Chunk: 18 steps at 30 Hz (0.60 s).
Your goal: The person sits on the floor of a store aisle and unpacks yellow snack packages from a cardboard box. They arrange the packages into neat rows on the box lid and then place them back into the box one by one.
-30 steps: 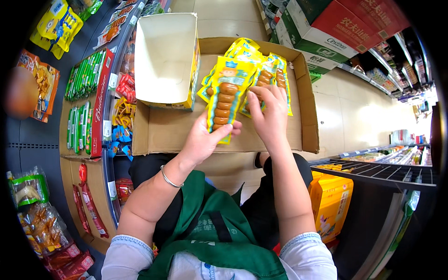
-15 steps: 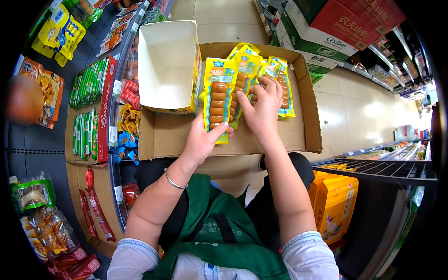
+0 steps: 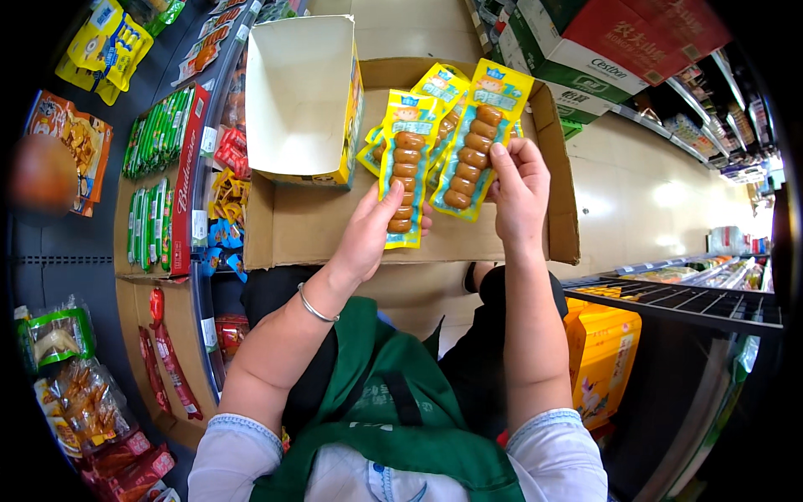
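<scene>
My left hand (image 3: 372, 230) pinches the lower part of a yellow-and-blue sausage packet (image 3: 409, 159), upright with brown sausage links showing through its front. In my right hand (image 3: 520, 191) a second packet of the same kind (image 3: 489, 100) is gripped by its right edge, tilted with its top to the right. Both are held above a shallow brown cardboard tray (image 3: 335, 234) on my lap. More of these packets (image 3: 442, 84) lie behind the held ones, partly hidden. An open box, white inside (image 3: 301, 100), stands at the tray's left end.
On the left, a dark shelf carries a red box of green packets (image 3: 159, 134), red sticks (image 3: 171, 360) and yellow bags (image 3: 104, 50). Stacked cartons (image 3: 577, 75) stand at the far right. Close by on the right are a black wire rack (image 3: 686, 301) and an orange box (image 3: 602, 360).
My right hand has taken up a packet, tilted it and brought it beside the left one. My left hand and its packet have shifted slightly right.
</scene>
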Each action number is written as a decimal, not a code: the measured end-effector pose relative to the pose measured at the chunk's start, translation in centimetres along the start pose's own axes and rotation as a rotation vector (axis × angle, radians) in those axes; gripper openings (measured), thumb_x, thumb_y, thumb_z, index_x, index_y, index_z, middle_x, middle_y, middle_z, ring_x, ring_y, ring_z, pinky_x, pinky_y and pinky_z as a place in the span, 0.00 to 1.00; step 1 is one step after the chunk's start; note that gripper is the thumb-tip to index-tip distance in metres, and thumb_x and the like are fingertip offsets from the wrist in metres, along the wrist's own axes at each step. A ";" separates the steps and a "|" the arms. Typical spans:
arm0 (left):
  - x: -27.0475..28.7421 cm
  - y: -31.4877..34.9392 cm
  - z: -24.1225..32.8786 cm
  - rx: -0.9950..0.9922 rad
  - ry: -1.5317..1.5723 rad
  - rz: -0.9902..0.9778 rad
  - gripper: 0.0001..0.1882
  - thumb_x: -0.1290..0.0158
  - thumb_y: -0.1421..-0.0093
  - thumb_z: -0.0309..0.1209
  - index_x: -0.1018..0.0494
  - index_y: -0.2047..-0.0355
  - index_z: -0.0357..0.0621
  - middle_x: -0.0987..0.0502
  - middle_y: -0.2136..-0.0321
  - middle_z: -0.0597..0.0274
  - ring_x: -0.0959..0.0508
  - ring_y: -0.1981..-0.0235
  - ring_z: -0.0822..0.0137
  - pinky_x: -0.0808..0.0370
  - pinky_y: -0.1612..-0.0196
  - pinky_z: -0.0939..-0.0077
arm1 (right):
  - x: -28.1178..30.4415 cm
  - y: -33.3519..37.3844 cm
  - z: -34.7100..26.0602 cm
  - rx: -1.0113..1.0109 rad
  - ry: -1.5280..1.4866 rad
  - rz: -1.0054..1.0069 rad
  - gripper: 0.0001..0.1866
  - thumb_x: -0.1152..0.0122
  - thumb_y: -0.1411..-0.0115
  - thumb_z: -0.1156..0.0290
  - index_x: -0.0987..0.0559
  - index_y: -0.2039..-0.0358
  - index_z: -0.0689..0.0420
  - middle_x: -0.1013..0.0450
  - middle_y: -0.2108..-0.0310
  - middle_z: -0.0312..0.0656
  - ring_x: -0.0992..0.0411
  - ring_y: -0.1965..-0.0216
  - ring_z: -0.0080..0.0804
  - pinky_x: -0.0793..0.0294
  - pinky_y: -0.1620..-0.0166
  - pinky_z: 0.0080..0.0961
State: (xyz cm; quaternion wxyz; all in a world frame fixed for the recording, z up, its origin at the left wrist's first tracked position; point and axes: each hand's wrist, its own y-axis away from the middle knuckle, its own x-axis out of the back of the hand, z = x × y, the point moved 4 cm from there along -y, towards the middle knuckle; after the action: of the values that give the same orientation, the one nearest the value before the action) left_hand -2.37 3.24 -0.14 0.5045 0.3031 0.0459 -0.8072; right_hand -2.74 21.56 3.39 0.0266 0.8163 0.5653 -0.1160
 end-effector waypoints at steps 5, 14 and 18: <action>0.1 -0.5 -0.5 -0.012 0.113 -0.054 0.25 0.68 0.33 0.48 0.41 0.46 0.43 0.28 0.59 0.57 0.24 0.61 0.66 0.25 0.57 0.68 | -0.3 0.5 -0.5 -0.092 -0.084 -0.006 0.06 0.45 0.40 0.70 0.31 0.72 0.56 0.33 0.77 0.27 0.39 0.82 0.09 0.40 0.83 0.10; -0.9 -0.3 -0.4 -0.037 -0.028 -0.097 0.19 0.53 0.37 0.37 0.38 0.50 0.41 0.28 0.63 0.62 0.26 0.66 0.71 0.27 0.61 0.75 | -4.1 2.8 1.5 -0.136 0.284 -0.202 0.08 0.38 0.46 0.74 0.27 0.73 0.63 0.30 0.82 0.38 0.34 0.85 0.19 0.35 0.83 0.19; -0.2 -0.3 -0.4 -0.034 -0.013 0.019 0.18 0.49 0.40 0.28 0.38 0.51 0.41 0.27 0.62 0.60 0.24 0.66 0.69 0.26 0.61 0.75 | -2.9 1.5 -0.2 0.361 0.679 -0.100 0.07 0.38 0.46 0.71 0.24 0.70 0.61 0.28 0.74 0.45 0.30 0.77 0.32 0.30 0.73 0.26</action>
State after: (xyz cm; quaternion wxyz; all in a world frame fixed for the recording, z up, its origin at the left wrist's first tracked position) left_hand -2.35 3.70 -0.42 0.5175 0.2898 0.0535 -0.8033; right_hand -2.27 18.39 4.12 -0.3121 0.7711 0.5516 0.0622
